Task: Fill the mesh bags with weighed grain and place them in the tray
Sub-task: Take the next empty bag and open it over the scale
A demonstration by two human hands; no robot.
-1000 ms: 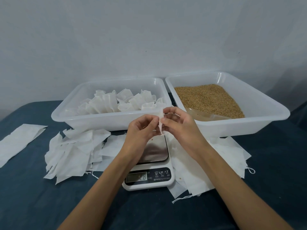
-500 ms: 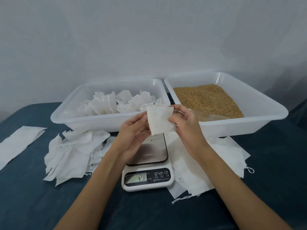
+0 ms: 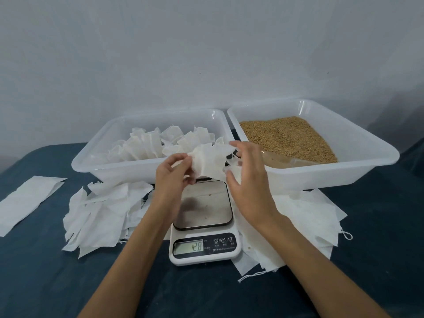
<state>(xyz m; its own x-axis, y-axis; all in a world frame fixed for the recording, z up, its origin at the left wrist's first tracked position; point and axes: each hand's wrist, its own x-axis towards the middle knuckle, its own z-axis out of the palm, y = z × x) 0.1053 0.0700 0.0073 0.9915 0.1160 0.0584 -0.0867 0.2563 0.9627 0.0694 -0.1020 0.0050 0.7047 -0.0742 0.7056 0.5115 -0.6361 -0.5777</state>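
- The left hand pinches one white mesh bag by its left side, with curled fingers.
- The right hand is at the bag's right side. Its fingers are bent and spread. I cannot tell if they grip the bag or only touch it.
- The bag is up in the air, above the far edge of the scale, close to the near rim of the left tray.
- The scale sits in the middle of the dark blue table. Its little screen is at 6 o'clock on the scale and shows numbers.
- The left tray is at 11 o'clock from the scale. Filled white bags stand in it, packed close together.
- The grain tray is at 1 o'clock from the scale. It holds brown grain, piled toward its back left part. A clear scoop lies in it by the near wall.
- The two trays stand side by side, with a thin gap between their rims.
- A heap of flat white pieces lies at 9 o'clock from the scale, right next to it.
- More flat bags with strings lie at 3 o'clock, some tucked under the scale's edge.
- One long white sheet lies far out at 9 o'clock, apart from the heap.
- The table is bare at 6 o'clock, between the two arms and at both near corners.
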